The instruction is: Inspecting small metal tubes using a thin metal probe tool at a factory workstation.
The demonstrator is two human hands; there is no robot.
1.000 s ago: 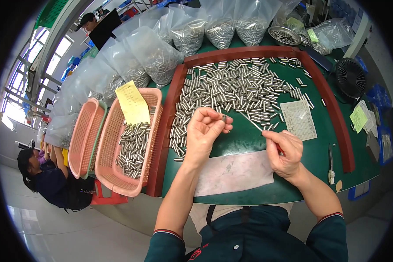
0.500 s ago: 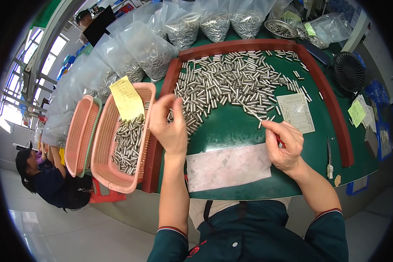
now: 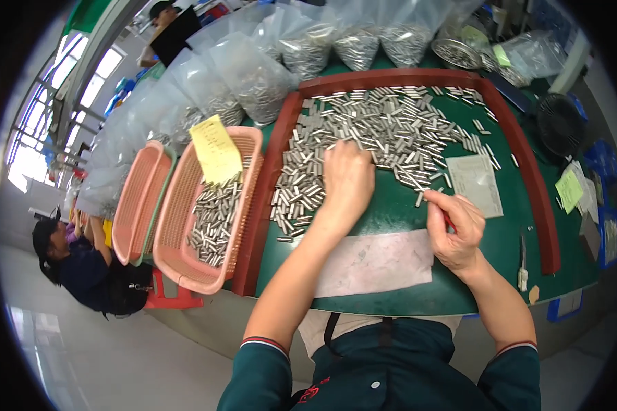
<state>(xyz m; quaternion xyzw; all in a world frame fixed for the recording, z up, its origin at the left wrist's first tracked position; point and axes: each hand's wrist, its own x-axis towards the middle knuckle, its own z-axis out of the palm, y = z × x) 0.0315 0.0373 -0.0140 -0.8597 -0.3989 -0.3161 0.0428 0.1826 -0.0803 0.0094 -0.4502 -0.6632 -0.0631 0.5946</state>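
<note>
Many short, shiny metal pins (image 3: pixel 384 123) lie spread in a loose pile on the green tabletop (image 3: pixel 391 205). My left hand (image 3: pixel 349 177) reaches into the near part of the pile, knuckles up and fingers curled down; its fingertips and whatever they hold are hidden. Closed in a pinch, my right hand (image 3: pixel 458 229) grips a slim tool (image 3: pixel 413 181) with a thin metal shaft and a bit of red showing at the palm. The tool's tip points at pins on the pile's near edge. A pale, smudged cloth (image 3: pixel 377 264) lies between my forearms.
A red-brown frame (image 3: pixel 391 77) borders the pile. On the left stand a pink basket (image 3: pixel 164 240) holding pins and a yellow note (image 3: pixel 216 147), and another pink basket (image 3: pixel 127 226). Bags of pins (image 3: pixel 305 51), a paper slip (image 3: pixel 474 185), a black fan (image 3: pixel 561 123) and a seated person (image 3: pixel 82 267) surround.
My left hand has moved right and away from me, from beside the pink basket into the pins. My right hand keeps its grip on the tool. The whole view has shifted slightly.
</note>
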